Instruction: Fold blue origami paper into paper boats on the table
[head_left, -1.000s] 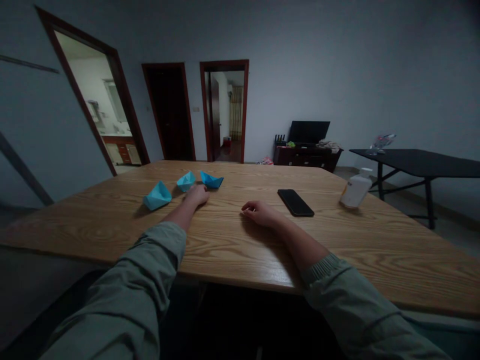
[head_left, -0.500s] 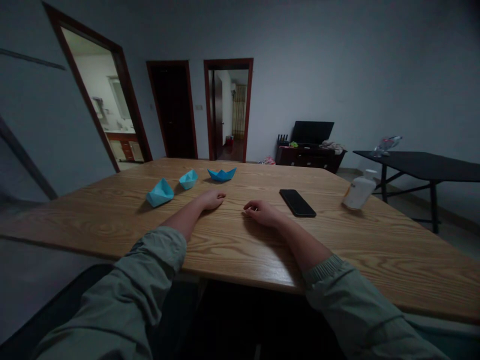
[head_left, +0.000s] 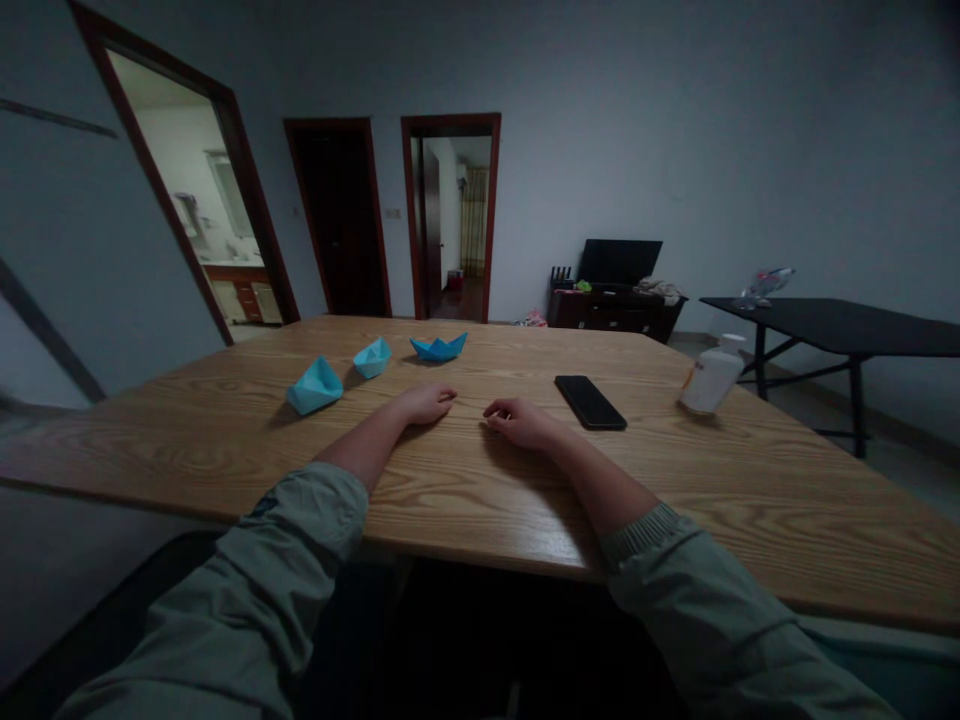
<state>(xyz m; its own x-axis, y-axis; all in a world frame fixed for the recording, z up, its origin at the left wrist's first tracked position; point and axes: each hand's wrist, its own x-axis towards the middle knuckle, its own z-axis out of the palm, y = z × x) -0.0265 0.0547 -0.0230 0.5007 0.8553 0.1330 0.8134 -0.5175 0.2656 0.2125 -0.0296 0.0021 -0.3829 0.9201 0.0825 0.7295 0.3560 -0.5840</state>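
Observation:
Both my hands rest on the wooden table [head_left: 480, 500], a short gap between them. My left hand [head_left: 426, 404] lies on its side, fingers loosely bent and holding nothing. Palm down, my right hand [head_left: 519, 422] has slightly curled, parted fingers with nothing in them. Beyond my left hand stand three folded paper boats: a light blue boat [head_left: 315, 387] nearest on the left, a smaller light blue boat [head_left: 372, 358] behind it, and a darker blue boat [head_left: 439, 348] farthest back. A black phone [head_left: 590, 402] lies flat to the right of my right hand, apart from it.
A whitish bottle [head_left: 712, 376] with a cap stands on the right part of the table. Past the table are a black folding table [head_left: 840, 325], a dark cabinet [head_left: 611, 311] with a flat screen [head_left: 619, 262], and doorways in the far wall.
The whole view has shifted slightly, so things sit a little farther left in it. My left hand has edged slightly closer to my right hand. The boats, phone and bottle keep their places.

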